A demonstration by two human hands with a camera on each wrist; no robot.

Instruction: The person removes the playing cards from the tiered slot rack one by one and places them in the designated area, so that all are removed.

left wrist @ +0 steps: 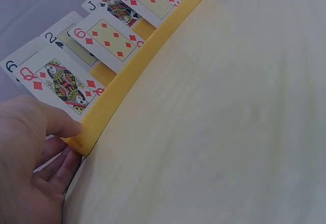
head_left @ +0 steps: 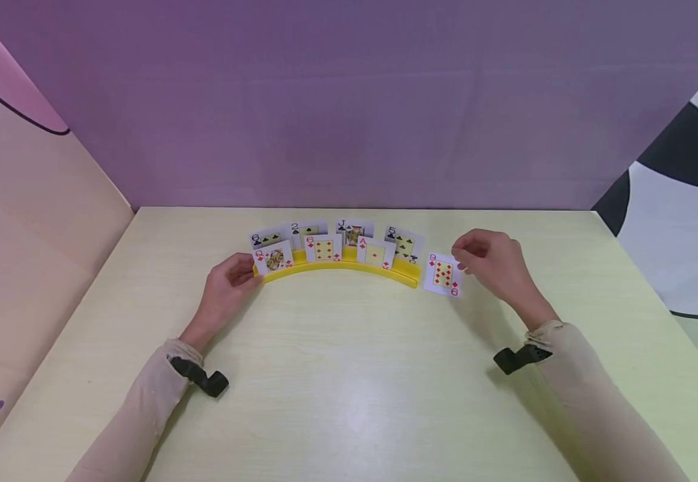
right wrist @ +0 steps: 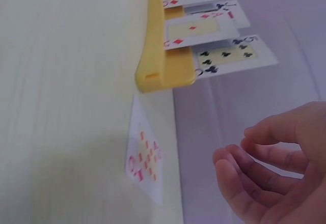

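A curved yellow card holder [head_left: 339,266] stands on the pale table with several cards upright in two rows. The queen of diamonds [left wrist: 61,84], six of diamonds [head_left: 323,249] and ace of diamonds [head_left: 375,254] are in front, with clubs and a spade behind. My left hand [head_left: 246,271] grips the holder's left end [left wrist: 89,127], thumb against it beside the queen and fingers [left wrist: 56,168] low at the end. A nine of diamonds [head_left: 443,274] sits just off the holder's right end [right wrist: 153,74]. My right hand [head_left: 466,258] hovers right of that card with loosely curled fingers [right wrist: 239,168] and holds nothing.
The light wooden table [head_left: 349,388] stretches wide in front of the holder. A purple wall [head_left: 349,100] closes the back. A pink panel [head_left: 23,201] stands along the left side and a white and black one [head_left: 680,221] along the right.
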